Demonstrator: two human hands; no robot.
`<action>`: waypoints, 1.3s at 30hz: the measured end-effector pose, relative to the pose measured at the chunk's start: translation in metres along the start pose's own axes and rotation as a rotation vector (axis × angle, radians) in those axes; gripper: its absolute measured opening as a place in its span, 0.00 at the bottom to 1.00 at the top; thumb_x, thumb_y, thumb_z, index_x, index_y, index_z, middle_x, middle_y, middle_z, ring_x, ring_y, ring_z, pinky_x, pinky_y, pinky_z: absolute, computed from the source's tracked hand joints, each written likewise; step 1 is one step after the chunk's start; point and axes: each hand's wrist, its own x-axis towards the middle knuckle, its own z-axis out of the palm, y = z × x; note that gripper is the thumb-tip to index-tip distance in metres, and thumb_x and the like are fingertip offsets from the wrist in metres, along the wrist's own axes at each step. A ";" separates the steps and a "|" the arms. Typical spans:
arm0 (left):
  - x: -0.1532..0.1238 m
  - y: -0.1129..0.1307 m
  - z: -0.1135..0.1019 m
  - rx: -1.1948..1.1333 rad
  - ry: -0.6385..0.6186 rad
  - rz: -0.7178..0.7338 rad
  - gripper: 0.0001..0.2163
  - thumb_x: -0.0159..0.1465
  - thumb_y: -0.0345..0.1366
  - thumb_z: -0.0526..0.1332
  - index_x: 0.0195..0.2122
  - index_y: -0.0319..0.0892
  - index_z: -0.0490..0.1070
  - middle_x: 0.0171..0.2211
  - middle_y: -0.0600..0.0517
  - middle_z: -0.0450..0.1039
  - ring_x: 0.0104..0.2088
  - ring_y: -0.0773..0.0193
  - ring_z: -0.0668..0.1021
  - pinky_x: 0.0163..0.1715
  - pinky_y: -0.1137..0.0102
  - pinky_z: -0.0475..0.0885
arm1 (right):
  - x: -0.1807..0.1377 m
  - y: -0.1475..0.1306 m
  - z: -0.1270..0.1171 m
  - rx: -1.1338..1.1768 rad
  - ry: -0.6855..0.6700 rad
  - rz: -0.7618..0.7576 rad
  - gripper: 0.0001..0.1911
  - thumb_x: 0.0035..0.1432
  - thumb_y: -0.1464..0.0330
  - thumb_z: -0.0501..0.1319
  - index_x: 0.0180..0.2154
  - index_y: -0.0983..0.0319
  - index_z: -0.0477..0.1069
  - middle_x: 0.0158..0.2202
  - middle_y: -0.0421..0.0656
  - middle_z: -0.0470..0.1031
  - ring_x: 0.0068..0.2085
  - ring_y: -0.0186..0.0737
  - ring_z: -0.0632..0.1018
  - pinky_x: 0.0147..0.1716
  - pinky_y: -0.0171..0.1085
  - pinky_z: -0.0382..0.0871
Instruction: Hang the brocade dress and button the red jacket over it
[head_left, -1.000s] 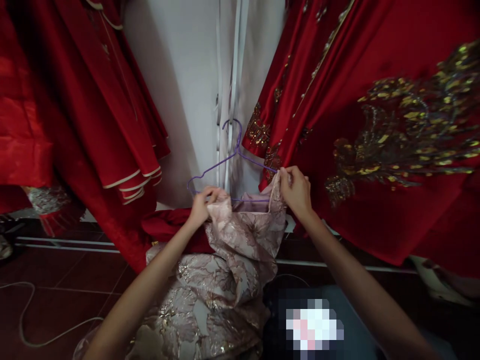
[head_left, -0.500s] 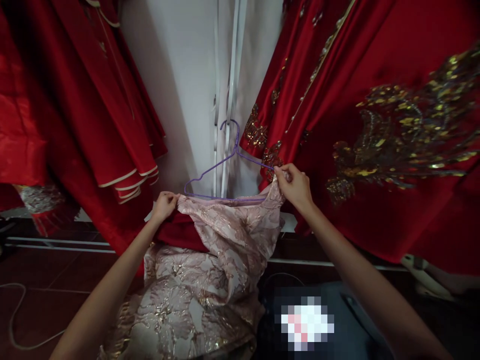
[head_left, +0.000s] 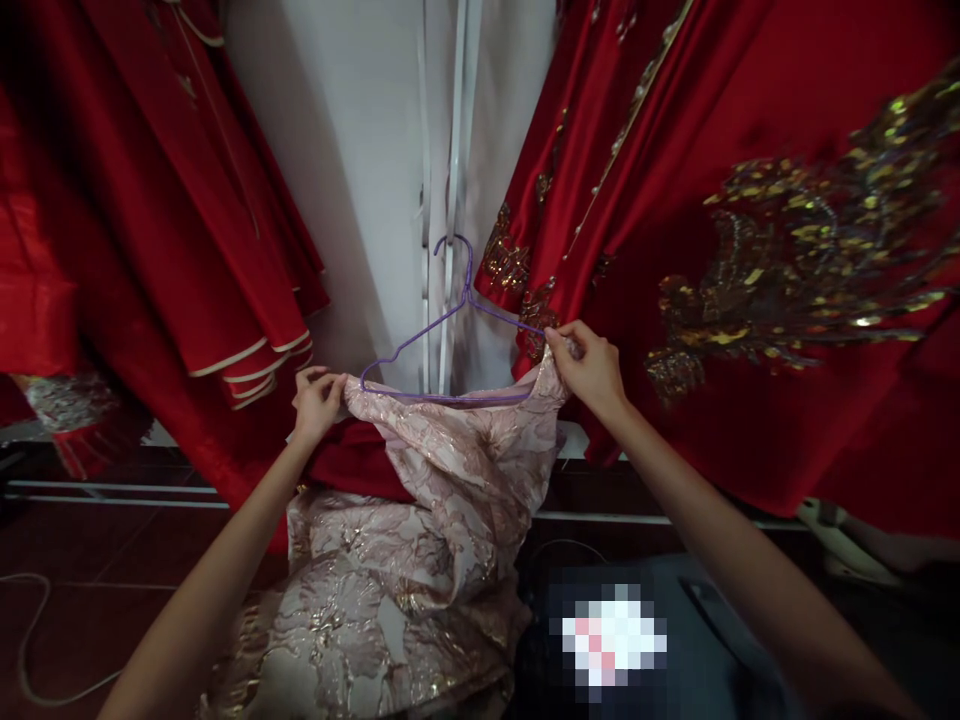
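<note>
— What hung at the far left?

— Red robes (head_left: 172,230) with pale piping along their hems, hanging down towards the dark floor (head_left: 112,570). A thin cable (head_left: 26,650) lay looped on that floor near the left edge.

— And the person's left hand (head_left: 319,400)?

— It was raised just right of those robes. Its fingers (head_left: 335,388) were pinched shut on the left top edge of the dress (head_left: 442,500), right at the left end of the hanger (head_left: 450,335).

— What sort of dress?

— Pale pink with a shiny gold pattern. Its top edge was stretched along the hanger's bottom bar between the two hands, and the rest fell in folds to a heap low in the middle. A red cloth (head_left: 352,465) lay just behind it, under the left hand.

— Where was the hanger?

— It was thin purple wire, held upright in front of the white wall (head_left: 360,150), its hook close to the white rails (head_left: 450,150) that ran up that wall. Whether the hook caught on anything could not be told.

— The right hand (head_left: 592,365)?

— Its fingers (head_left: 562,345) were closed on the right top corner of the dress, at the hanger's right shoulder. Whether they gripped the wire as well could not be told.

— And further right?

— A red gown (head_left: 750,420) with gold sequin embroidery filled that side, hanging just behind the right hand.
</note>
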 end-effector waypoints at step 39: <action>-0.001 -0.009 -0.011 0.036 -0.087 -0.007 0.12 0.58 0.46 0.56 0.31 0.45 0.75 0.50 0.48 0.63 0.53 0.54 0.64 0.56 0.57 0.56 | 0.005 0.004 0.001 -0.016 -0.030 -0.057 0.17 0.58 0.53 0.51 0.30 0.58 0.68 0.25 0.40 0.74 0.27 0.40 0.74 0.33 0.38 0.61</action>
